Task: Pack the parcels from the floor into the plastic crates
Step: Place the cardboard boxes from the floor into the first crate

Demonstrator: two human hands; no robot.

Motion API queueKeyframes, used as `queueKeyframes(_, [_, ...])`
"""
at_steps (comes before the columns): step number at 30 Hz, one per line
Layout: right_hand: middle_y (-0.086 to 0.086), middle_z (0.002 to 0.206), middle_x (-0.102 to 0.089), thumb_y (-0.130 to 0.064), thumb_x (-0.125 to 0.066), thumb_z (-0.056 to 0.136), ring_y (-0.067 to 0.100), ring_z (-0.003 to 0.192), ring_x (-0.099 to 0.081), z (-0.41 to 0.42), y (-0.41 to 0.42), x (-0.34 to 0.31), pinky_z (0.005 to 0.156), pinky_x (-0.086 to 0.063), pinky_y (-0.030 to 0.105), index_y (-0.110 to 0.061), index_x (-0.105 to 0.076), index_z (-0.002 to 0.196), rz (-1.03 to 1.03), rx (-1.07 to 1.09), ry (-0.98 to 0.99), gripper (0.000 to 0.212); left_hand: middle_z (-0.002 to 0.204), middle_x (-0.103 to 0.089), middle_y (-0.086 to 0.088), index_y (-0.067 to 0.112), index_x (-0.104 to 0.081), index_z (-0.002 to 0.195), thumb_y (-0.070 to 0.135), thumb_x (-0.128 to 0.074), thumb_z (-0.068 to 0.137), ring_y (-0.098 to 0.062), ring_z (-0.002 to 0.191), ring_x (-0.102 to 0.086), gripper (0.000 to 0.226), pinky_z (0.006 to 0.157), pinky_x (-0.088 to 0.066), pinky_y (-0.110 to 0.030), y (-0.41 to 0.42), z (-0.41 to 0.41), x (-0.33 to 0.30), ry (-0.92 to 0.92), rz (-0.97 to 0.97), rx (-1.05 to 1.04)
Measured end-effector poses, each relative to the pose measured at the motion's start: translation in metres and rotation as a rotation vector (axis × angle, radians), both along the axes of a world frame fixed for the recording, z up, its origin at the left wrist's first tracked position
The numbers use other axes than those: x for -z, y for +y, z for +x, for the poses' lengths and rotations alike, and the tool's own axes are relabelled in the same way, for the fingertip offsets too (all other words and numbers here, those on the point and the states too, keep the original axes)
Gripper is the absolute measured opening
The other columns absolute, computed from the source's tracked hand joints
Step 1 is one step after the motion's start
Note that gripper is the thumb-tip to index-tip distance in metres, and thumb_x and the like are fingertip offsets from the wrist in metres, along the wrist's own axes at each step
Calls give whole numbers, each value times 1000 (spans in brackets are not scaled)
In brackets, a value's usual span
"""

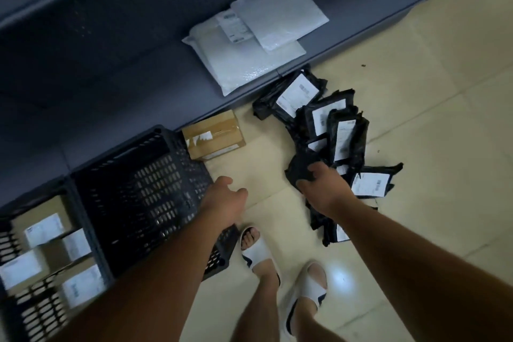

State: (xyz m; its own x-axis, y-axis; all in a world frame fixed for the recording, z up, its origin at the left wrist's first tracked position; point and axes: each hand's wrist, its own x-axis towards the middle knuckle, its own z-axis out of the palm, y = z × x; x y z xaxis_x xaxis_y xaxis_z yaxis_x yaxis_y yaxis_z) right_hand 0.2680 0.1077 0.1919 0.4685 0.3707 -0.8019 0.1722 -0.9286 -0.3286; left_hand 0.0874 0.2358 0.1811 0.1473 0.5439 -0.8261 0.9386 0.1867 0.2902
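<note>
Parcels in black plastic lie heaped on the floor to the person's right, labels mostly up, beside a brown box against the shelf base. The right hand reaches down into the heap, its grip closed on a black parcel at the near edge, probably the easiest one to lift clear. The left hand hangs over the rim of the empty crate, fingers loosely curled and holding nothing, likely placed to steady the crate or take the parcel. That crate stands just left of the heap, so the carry is short. A second crate, further left, already holds labelled boxes. White mailers lie on the shelf. The lower heap is hidden behind the right arm, the second crate is blurred and cut off, and no label is readable.
</note>
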Motion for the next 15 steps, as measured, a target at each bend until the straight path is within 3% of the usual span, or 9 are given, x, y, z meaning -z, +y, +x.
queueKeyframes(6, [11, 138, -56, -40, -60, 90, 31, 117, -58, -10, 71, 30, 95, -47, 34, -19, -48, 142, 31, -90, 7, 57, 149, -49, -4, 23, -43, 149, 37, -56, 97, -20, 102, -55, 55, 73, -42, -25, 45, -17, 19, -26, -3, -150])
queueKeyframes(10, [11, 144, -52, -35, -60, 93, 30, 121, -56, -12, 106, 62, 96, -43, 32, -18, -46, 146, 30, -135, 24, 57, 146, -53, -5, 22, -44, 149, 36, -59, 96, -20, 102, -55, 58, 82, -42, -24, 70, -20, 47, -37, 2, -255])
queueKeyframes(13, [12, 144, -52, -35, -60, 93, 29, 120, -57, -13, 129, 92, 98, -46, 34, -18, -46, 144, 32, -180, 44, 56, 150, -49, -4, 22, -43, 150, 38, -59, 95, -24, 115, -59, 60, 87, -47, -24, 87, -18, 75, -50, 1, -317])
queueKeyframes(15, [11, 142, -54, -35, -59, 93, 29, 119, -58, -13, 142, 114, 96, -46, 33, -18, -46, 144, 11, -221, 50, 55, 147, -51, -5, 21, -43, 151, 37, -59, 96, -22, 107, -61, 60, 83, -44, -22, 97, -15, 95, -47, -4, -345])
